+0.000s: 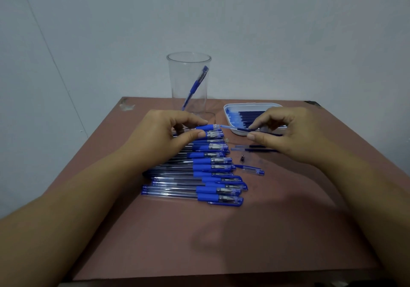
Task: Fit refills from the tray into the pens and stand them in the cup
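1. One refill (244,129) is held level above the table, between the two hands. Its pale blue end points left and sits at the open mouth of the pen barrel (207,127); whether it has entered cannot be told.
2. Right hand (288,131): thumb and forefinger are closed on the dark part of the refill, near its middle. The dark rear end sticks out to the right, past the fingers.
3. Left hand (164,133): thumb and forefinger are clamped on the pen barrel just behind its blue grip sleeve. The open end faces right, towards the refill.
4. White tray (253,104): it lies directly behind the right hand and holds a row of further refills (246,116) laid side by side.
5. Row of pens (199,169): these lie on the table below the left hand, parallel, with blue grips to the right.
6. Loose items to the right of the row: two spare refills (255,148), a small dark tip piece (242,158) and a clear cap (253,170).
7. Clear cup (188,82): it stands upright at the far edge, behind the left hand, with one blue pen (196,87) leaning inside.
8. Brown table (221,242): it bears all of the above.
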